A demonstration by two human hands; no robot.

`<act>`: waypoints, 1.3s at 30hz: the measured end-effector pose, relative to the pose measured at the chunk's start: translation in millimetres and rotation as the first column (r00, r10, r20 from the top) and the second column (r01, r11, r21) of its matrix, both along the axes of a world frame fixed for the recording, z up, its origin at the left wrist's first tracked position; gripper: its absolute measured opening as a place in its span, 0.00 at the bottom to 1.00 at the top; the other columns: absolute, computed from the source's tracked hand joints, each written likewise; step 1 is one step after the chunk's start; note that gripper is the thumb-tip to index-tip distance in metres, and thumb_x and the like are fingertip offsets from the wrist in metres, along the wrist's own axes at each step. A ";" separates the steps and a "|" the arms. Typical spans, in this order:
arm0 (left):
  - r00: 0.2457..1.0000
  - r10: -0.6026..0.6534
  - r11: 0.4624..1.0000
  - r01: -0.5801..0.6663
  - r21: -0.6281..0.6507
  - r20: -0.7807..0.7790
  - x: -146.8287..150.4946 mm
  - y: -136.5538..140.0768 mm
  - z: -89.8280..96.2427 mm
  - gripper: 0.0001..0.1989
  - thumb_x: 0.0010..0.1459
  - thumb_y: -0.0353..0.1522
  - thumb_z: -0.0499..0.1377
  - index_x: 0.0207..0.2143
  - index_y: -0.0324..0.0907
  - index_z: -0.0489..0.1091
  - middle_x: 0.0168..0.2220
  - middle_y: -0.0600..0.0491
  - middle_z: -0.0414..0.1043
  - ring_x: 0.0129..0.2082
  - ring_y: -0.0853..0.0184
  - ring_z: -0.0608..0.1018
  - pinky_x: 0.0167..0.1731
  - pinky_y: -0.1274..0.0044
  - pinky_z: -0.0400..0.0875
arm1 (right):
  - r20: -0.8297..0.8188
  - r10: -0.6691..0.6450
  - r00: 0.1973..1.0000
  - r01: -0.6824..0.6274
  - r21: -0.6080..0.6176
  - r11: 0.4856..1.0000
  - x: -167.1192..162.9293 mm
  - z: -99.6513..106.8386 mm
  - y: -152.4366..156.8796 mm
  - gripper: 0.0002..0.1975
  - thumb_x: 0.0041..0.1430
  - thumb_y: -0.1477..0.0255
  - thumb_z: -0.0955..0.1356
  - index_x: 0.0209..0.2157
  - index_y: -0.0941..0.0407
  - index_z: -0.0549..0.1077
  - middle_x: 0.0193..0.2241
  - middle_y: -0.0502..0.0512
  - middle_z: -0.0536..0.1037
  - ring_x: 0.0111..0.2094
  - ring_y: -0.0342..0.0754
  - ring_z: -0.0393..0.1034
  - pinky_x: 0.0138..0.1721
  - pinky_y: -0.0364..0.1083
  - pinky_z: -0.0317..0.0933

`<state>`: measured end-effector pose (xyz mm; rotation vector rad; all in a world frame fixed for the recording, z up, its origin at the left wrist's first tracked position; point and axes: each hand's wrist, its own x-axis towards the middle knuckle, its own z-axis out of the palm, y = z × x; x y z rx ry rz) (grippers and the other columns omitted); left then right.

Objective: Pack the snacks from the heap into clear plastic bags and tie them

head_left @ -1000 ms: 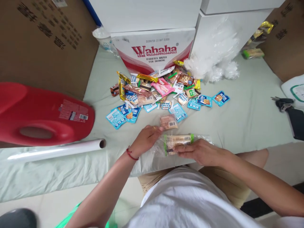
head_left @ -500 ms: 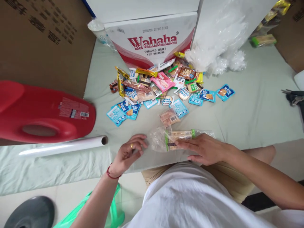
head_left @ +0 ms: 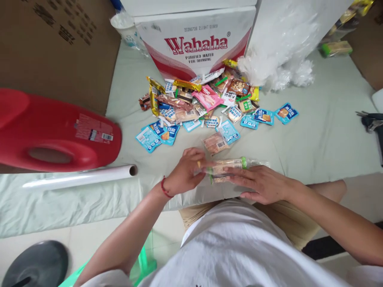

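Note:
A clear plastic bag (head_left: pixel 257 162) lies near the table's front edge with green-ended wrapped snack packs (head_left: pixel 229 163) inside. My right hand (head_left: pixel 260 182) rests on the bag's right part, fingers stretched out over the packs. At the bag's left end is my left hand (head_left: pixel 190 169), its fingers curled onto the loose plastic and partly blurred. Just beyond the bag lies a pinkish-brown wrapped snack (head_left: pixel 215 142), beside a light blue sachet (head_left: pixel 229 131).
Behind is a heap of mixed snacks (head_left: pixel 191 103) against a Wahaha carton (head_left: pixel 197 44). Crumpled clear bags (head_left: pixel 278 56) stand at the back right. On the left are a red jug (head_left: pixel 60 131) and a white roll (head_left: pixel 80 179). Dark-handled scissors or pliers (head_left: pixel 371 121) lie far right.
My left hand has moved right, from beside the bag onto its left end, covering the loose plastic there. My right hand stays on the bag. The view has shifted slightly.

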<state>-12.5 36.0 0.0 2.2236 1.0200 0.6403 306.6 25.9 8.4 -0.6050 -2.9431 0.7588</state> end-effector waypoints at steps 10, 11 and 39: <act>0.998 0.053 0.986 -0.045 0.163 -0.044 -18.5 -62.2 -17.5 0.16 0.58 0.27 0.55 0.46 0.44 0.77 0.40 0.49 0.81 0.50 0.57 0.77 0.57 0.60 0.63 | -0.034 -0.151 0.988 0.155 0.162 0.975 43.1 -16.9 -26.6 0.24 0.71 0.65 0.66 0.65 0.55 0.68 0.68 0.64 0.67 0.54 0.56 0.74 0.51 0.58 0.66; 0.995 0.098 0.980 -0.091 0.175 -0.035 -15.3 -64.9 -18.1 0.14 0.61 0.28 0.55 0.45 0.44 0.77 0.39 0.50 0.81 0.49 0.58 0.77 0.56 0.61 0.63 | -0.031 -0.176 0.984 0.179 0.170 0.969 50.5 -16.7 -27.2 0.21 0.70 0.65 0.67 0.61 0.55 0.72 0.66 0.63 0.70 0.53 0.57 0.74 0.51 0.59 0.66; 0.690 0.720 0.509 -0.459 -0.728 0.068 38.1 -70.4 6.5 0.12 0.60 0.41 0.62 0.32 0.43 0.68 0.19 0.60 0.66 0.17 0.71 0.69 0.18 0.80 0.62 | -0.150 -0.245 0.958 0.254 0.045 0.966 -66.8 -24.4 -41.9 0.24 0.71 0.73 0.65 0.67 0.56 0.68 0.68 0.59 0.68 0.72 0.55 0.53 0.72 0.64 0.51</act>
